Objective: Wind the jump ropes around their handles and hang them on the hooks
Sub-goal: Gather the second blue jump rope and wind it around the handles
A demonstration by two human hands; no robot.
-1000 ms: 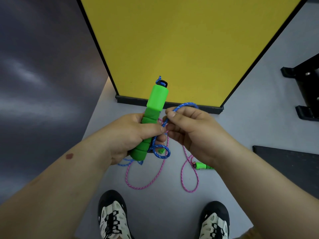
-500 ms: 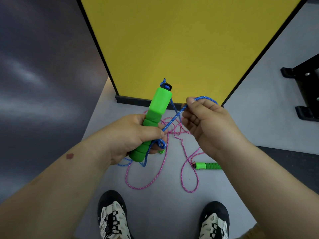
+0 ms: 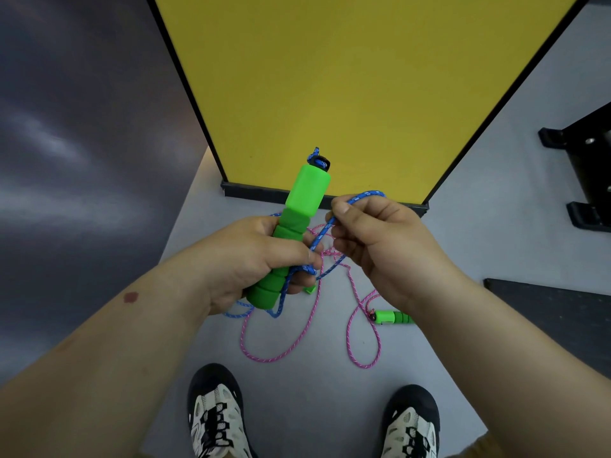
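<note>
The left hand (image 3: 251, 259) is wrapped around the lower, ribbed part of a green handle (image 3: 291, 233), holding it tilted so its smooth upper end points toward one o'clock, which leaves that end free for cord to pass around. Its thumb presses a turn of the blue rope (image 3: 322, 231) against the grip, probably so the windings already laid do not slip loose. The right hand (image 3: 380, 239), at three o'clock from the handle and just beside it, pinches the blue rope between thumb and curled fingers; a loop arches over its knuckles toward one o'clock, and the strand runs taut down to the left thumb, kept tight so the next turn will sit snug. More blue rope hangs in slack loops below the left hand at six o'clock. I judge the winding of this rope to be partway through, with hanging not yet begun; no hooks are visible here. On the grey floor (image 3: 314, 391) a pink rope (image 3: 360, 338) lies unwound in loose loops, its green handle (image 3: 391, 317) resting at five o'clock from the hands, partly behind the right wrist. A yellow panel (image 3: 347, 87) stands at twelve o'clock, and two shoes (image 3: 215, 414) show at six o'clock.
</note>
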